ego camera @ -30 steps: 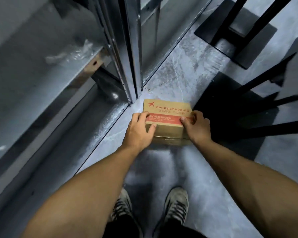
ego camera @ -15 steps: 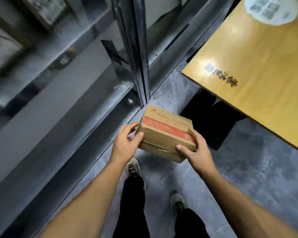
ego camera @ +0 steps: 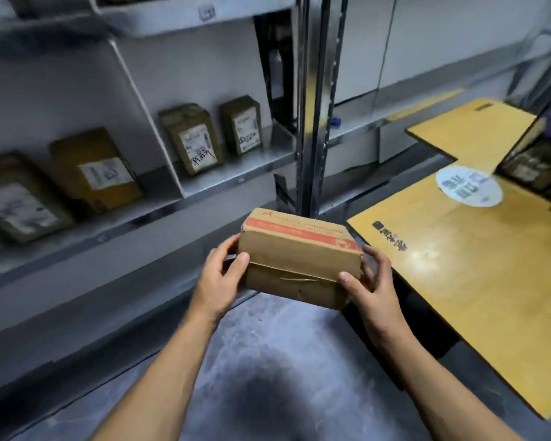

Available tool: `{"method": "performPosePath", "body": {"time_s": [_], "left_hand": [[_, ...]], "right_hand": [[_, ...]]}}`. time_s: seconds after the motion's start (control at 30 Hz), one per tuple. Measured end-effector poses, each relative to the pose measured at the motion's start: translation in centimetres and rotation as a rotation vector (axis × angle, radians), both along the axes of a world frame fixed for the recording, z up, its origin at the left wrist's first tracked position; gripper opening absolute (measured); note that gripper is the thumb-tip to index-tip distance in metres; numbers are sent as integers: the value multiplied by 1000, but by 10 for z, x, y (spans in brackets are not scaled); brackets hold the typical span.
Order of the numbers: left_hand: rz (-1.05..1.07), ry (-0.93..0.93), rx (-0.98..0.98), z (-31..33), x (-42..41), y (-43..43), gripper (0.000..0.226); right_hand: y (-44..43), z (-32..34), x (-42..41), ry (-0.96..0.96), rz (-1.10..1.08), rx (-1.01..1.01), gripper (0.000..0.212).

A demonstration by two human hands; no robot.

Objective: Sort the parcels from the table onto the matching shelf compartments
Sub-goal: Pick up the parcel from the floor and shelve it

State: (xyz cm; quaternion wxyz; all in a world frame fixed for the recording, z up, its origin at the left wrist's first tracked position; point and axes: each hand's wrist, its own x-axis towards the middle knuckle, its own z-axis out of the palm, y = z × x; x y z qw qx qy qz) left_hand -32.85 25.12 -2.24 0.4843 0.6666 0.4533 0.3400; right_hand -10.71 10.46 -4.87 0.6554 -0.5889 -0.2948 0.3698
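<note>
here, cardboard parcel (ego camera: 299, 259) held mid-air between both hands, long axis running left-right. left hand (ego camera: 220, 278) grips left end, right hand (ego camera: 368, 281) grips right end. shelf (ego camera: 236, 173) lies ahead-left, nearer left hand; yellow table (ego camera: 477, 265) at right.

I've got a plain brown cardboard parcel (ego camera: 295, 259) front and centre, with a red-orange band (ego camera: 299, 232) across its top face and pale lettering running through it. To its right the desk (ego camera: 477, 281) shows yellow-orange, stamped with black characters, and its round white sticker (ego camera: 468, 185) carries dark print. The shelf (ego camera: 236, 173) reads dull grey metal. Its boxes (ego camera: 190, 138) are darker brown, with white labels (ego camera: 201, 148) marked in black. The floor (ego camera: 268, 361) is grey, mottled with whitish streaks.
</note>
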Motion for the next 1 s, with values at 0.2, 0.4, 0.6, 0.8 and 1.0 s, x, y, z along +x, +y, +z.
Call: {"method": "performPosePath", "body": {"time_s": [0.2,0.4,0.6,0.8,1.0], "left_hand": [[96,-146,-39,57,-55,1,37],[116,-281,-85,93,-120,-18,57],[96,-320,40,105,-162,-40,52],[230,-224,139,96,-178,-41,66],[306,-233,108,87,-167,-43,56]], "right_hand": [[37,65,-26,-115,207,171,63],[52,98,-74,-225,350,205,74],[62,114,-119,-197,221,206,57],[73,121,-126,-187,363,239,67],[85,133,-118,-202,542,210,77]]}}
